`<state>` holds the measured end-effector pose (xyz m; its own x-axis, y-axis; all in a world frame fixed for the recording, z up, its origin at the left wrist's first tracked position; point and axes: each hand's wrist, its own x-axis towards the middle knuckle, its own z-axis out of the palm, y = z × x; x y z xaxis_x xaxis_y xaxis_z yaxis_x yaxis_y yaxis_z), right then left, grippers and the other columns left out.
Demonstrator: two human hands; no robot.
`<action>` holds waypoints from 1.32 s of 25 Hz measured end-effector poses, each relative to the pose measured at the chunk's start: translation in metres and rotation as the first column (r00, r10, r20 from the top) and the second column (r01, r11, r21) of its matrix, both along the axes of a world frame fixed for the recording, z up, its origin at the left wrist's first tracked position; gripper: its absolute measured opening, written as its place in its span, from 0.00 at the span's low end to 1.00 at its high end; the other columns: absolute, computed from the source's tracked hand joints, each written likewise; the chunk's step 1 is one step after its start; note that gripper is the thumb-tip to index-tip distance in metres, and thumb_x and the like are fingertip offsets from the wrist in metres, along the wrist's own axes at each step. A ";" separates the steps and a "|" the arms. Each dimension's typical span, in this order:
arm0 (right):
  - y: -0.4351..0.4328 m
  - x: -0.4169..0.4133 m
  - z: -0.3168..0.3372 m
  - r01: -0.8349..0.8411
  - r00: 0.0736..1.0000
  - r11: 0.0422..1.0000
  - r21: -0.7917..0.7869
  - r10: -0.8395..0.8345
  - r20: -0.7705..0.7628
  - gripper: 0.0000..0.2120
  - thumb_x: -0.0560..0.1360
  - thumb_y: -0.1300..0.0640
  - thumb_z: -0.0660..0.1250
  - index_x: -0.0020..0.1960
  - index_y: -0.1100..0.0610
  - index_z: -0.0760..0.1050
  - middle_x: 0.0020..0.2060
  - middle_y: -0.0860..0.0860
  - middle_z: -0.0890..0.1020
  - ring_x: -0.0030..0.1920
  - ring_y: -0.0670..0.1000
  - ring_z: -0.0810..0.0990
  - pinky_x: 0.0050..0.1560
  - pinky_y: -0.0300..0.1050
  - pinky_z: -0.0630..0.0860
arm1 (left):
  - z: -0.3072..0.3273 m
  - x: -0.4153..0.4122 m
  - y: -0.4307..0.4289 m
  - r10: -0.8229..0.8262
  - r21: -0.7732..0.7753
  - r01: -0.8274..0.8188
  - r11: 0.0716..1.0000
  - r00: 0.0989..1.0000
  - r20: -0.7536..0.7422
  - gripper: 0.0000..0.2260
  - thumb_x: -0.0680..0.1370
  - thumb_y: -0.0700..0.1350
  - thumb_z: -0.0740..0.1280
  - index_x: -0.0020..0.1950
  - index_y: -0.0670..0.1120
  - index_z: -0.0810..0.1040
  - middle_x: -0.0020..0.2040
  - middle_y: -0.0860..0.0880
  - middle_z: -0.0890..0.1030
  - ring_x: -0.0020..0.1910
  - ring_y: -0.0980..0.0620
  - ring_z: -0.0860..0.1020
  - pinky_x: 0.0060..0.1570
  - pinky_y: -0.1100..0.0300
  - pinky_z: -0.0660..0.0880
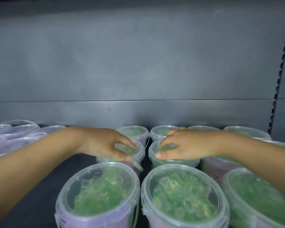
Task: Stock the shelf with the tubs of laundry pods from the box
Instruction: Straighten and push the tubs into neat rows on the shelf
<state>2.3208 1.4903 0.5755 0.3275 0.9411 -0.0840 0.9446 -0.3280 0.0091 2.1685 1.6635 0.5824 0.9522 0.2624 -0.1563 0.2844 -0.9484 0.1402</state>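
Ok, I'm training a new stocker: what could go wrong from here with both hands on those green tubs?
The left hand holds the left middle tub and the right hand the right middle tub by their lids alone; lifted so, a lid might pop off. The left middle tub's loose plastic strip hangs by the front left tub and could snag. Rows sit tight; sliding may knock neighbours.

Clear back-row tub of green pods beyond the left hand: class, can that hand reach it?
Likely yes: the clear back-row tub sits behind the middle-row tub the left hand grips; nothing between.
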 end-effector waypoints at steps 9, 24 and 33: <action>-0.014 0.003 0.007 0.096 0.987 0.981 -0.168 -0.116 -0.112 0.32 0.71 0.29 0.55 0.73 0.34 0.55 0.75 0.37 0.51 0.76 0.43 0.47 0.76 0.50 0.45 | -0.014 0.008 -0.008 -0.004 0.075 0.004 0.997 1.000 0.000 0.23 0.76 0.62 0.58 0.71 0.63 0.60 0.74 0.58 0.62 0.72 0.56 0.63 0.71 0.61 0.57; -0.003 -0.023 0.019 0.180 0.983 0.950 -0.256 -0.183 0.015 0.33 0.74 0.31 0.51 0.75 0.43 0.56 0.76 0.43 0.57 0.76 0.48 0.52 0.75 0.49 0.49 | -0.015 -0.006 0.019 -0.083 -0.095 0.092 0.991 0.991 0.100 0.19 0.71 0.66 0.62 0.62 0.70 0.68 0.69 0.64 0.66 0.70 0.62 0.63 0.67 0.65 0.57; 0.012 -0.016 0.028 0.233 0.972 0.943 -0.237 -0.227 0.056 0.37 0.71 0.29 0.53 0.71 0.51 0.67 0.73 0.49 0.65 0.72 0.53 0.65 0.72 0.53 0.60 | -0.016 -0.009 0.029 -0.123 -0.192 0.140 0.971 0.987 0.100 0.30 0.52 0.79 0.61 0.53 0.75 0.70 0.69 0.64 0.68 0.69 0.62 0.65 0.72 0.60 0.58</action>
